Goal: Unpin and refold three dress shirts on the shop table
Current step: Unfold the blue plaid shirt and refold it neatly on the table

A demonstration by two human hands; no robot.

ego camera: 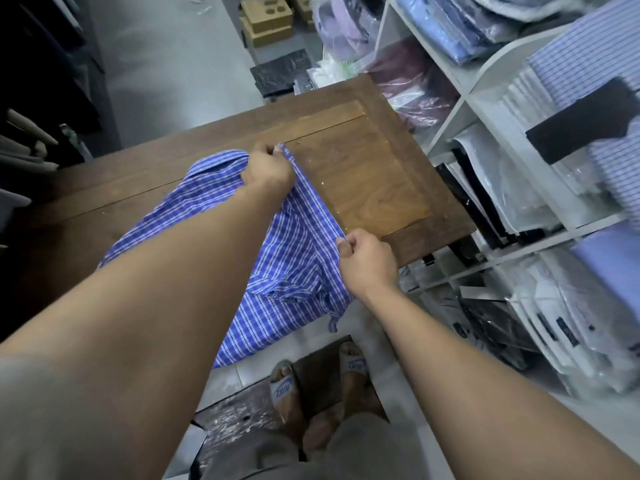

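Here the blue checked shirt lies opened out on the wooden table, spread over the table's near left part, with its lower cloth spilling over the table's near edge and hanging toward the floor. One long edge of the shirt is lifted off the tabletop and drawn into a taut line between the two hands, which are held apart. The left hand, reaching out over the middle of the table, has its fingers curled and pinches the far end of that edge. The right hand, at the table's near edge, pinches the near end between thumb and bent fingers. The cloth under the left forearm is bunched and wrinkled, and a small strip of fabric dangles below the table's edge under the right wrist. The right half of the tabletop shows bare wood grain. Just beside the table's right side stands a white shelf unit, its compartments filled with folded shirts in clear plastic bags, and a blue-and-white striped shirt lies in an upper compartment. Beyond the table's far end, cardboard boxes and a dark flat slab sit on the pale floor. To the table's left, dark garments hang in shadow. In front of the table's near edge, the person's feet in sandals stand on a dark mat.
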